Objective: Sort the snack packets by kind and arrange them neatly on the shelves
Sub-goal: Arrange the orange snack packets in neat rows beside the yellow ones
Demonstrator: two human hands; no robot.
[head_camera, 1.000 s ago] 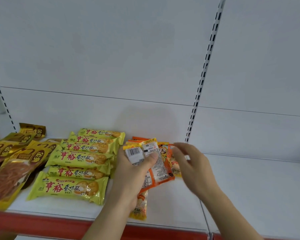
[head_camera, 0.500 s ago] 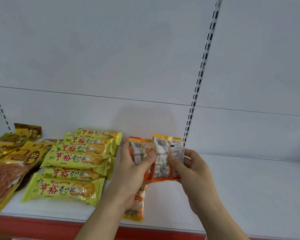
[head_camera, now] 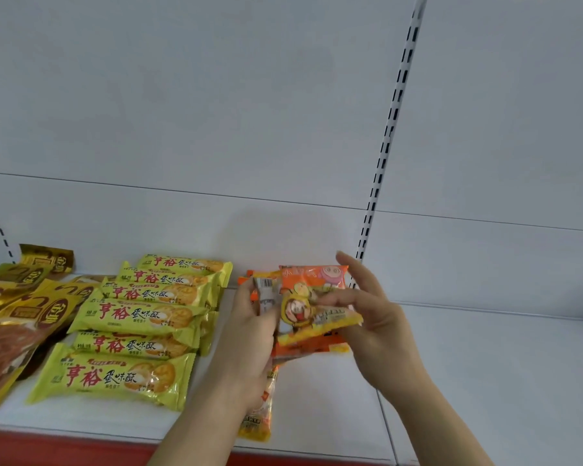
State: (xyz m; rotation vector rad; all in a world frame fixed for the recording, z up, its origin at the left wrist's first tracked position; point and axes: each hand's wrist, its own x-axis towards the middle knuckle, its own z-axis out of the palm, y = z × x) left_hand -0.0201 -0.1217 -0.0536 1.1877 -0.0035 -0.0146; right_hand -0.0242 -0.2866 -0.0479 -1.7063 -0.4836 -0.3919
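Above the white shelf (head_camera: pixel 485 364), my left hand (head_camera: pixel 249 344) grips a small bunch of orange snack packets (head_camera: pixel 266 294), barcode side showing. My right hand (head_camera: pixel 374 317) pinches one orange-yellow packet (head_camera: pixel 313 307) with a cartoon face, its front turned toward me, right beside the bunch. Another orange packet (head_camera: pixel 260 415) lies on the shelf under my left wrist. Left of my hands lie several yellow-green biscuit packets (head_camera: pixel 122 375) in a rough column.
Gold and brown snack bags (head_camera: pixel 18 314) fill the shelf's left end. A slotted upright (head_camera: pixel 391 129) runs up the white back panel behind my right hand. A red strip (head_camera: pixel 65 445) edges the shelf front. The shelf right of the upright is bare.
My right hand took one packet from the bunch and turned it over, so its cartoon front now faces me. My left hand kept holding the other packets.
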